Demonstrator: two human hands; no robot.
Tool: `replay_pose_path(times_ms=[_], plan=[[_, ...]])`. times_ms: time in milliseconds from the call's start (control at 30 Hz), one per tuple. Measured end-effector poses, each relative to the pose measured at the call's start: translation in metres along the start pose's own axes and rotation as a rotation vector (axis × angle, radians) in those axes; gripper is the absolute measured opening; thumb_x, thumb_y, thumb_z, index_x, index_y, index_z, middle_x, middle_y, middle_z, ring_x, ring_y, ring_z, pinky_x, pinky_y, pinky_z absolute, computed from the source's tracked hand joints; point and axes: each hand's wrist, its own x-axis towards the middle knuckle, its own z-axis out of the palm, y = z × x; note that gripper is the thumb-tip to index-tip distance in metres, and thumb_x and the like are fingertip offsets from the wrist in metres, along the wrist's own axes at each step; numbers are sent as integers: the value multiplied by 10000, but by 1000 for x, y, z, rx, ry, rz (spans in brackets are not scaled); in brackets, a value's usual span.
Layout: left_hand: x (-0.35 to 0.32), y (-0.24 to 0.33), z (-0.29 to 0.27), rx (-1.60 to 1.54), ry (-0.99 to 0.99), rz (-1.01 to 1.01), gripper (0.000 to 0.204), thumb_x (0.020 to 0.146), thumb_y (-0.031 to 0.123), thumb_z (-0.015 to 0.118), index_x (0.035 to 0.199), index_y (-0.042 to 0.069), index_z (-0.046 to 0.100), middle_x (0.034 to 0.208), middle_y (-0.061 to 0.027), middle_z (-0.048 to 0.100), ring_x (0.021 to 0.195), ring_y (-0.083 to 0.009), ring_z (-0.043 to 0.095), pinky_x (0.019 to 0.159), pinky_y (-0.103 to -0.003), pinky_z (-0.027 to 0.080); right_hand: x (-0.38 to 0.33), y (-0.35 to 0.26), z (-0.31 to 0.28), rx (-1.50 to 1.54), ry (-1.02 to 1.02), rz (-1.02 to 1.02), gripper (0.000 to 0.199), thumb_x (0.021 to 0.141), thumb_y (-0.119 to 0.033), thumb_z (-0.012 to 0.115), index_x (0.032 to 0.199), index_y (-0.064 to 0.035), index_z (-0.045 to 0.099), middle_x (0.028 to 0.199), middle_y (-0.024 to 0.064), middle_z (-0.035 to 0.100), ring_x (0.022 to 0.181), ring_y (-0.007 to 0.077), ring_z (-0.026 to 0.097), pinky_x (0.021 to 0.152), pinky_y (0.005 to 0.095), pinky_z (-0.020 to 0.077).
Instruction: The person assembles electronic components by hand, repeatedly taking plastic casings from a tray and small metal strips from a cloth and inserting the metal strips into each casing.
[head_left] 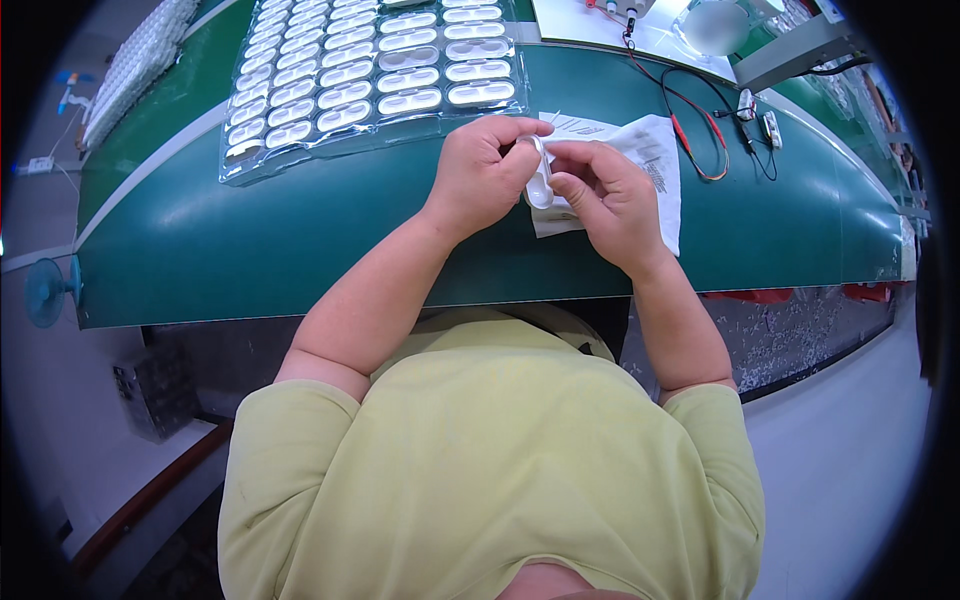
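Between my two hands, above the green table, is a small white oval plastic case part (539,188) with rounded hollows, held upright on its long side. My left hand (486,172) grips its upper end between thumb and curled fingers. From the other side my right hand (612,198) pinches its edge, thumb near the lower hollow. Beneath the hands lies a white printed sheet or bag (655,160), with thin pale sticks (578,124) near its top edge. Fingers hide part of the piece.
A clear plastic tray (300,160) with rows of similar white oval parts (408,78) stands at the far left. Red and black test leads (690,150) trail across the right side, near small white plugs (770,130). A metal arm (795,55) juts in at upper right.
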Motion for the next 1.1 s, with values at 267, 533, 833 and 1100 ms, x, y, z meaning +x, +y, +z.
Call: replay_pose_path(times_ms=[267,533,833,1100], plan=[[-1,11,-3,-150,-20,-135,272,889,96,513,1070,27,704,640,3,598,492,-46,519,437,-206,409,4,-2,-8,122,-116,81,225,871,-39,668,1092,-1,654,994,86,657,861,149,661,751,257,531],[-1,11,-1,-145,-34,-117,274,890,101,517,1081,30,701,644,-2,604,492,-50,526,437,-205,413,3,0,-7,92,-101,53,237,851,-46,697,1083,-14,657,987,79,662,833,146,651,734,256,533],[-2,13,-2,-142,-12,-137,272,882,89,517,1076,27,698,661,-7,613,502,-53,540,443,-206,423,9,-2,-6,113,-131,91,251,843,-37,699,1090,-18,657,958,81,668,822,143,650,717,249,528],[26,23,-26,-69,156,-81,209,862,69,537,987,-3,688,652,-21,604,465,-64,528,423,-209,413,6,2,-10,464,82,110,352,908,12,612,1249,20,526,944,59,627,834,108,604,769,243,520]])
